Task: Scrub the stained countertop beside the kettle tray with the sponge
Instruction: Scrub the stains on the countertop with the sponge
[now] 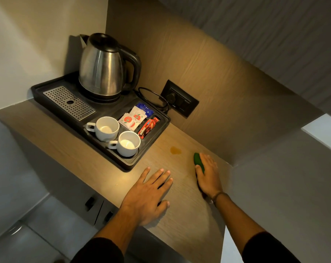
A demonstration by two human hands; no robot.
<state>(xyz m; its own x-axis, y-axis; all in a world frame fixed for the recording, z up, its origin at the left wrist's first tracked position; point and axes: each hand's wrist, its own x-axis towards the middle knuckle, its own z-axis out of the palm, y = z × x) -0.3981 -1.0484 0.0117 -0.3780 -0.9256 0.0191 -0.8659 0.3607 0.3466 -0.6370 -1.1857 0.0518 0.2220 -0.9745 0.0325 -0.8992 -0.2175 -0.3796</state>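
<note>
An orange-brown stain [175, 150] marks the light wood countertop [181, 221] just right of the black kettle tray [126, 165]. My right hand [208, 173] presses down on a green sponge [198, 160], whose far end shows past my fingers, a little right of the stain. My left hand [148, 192] lies flat on the counter near the tray's front corner, fingers spread, holding nothing. A steel kettle [102, 67] stands at the tray's back.
Two white cups [106, 128] [127, 143], tea sachets [132, 119] and red packets [148, 127] sit in the tray, beside a perforated metal drip grate [68, 102]. A wall socket [180, 98] with the kettle's cord lies behind. The counter's front edge drops to cabinet doors [98, 207].
</note>
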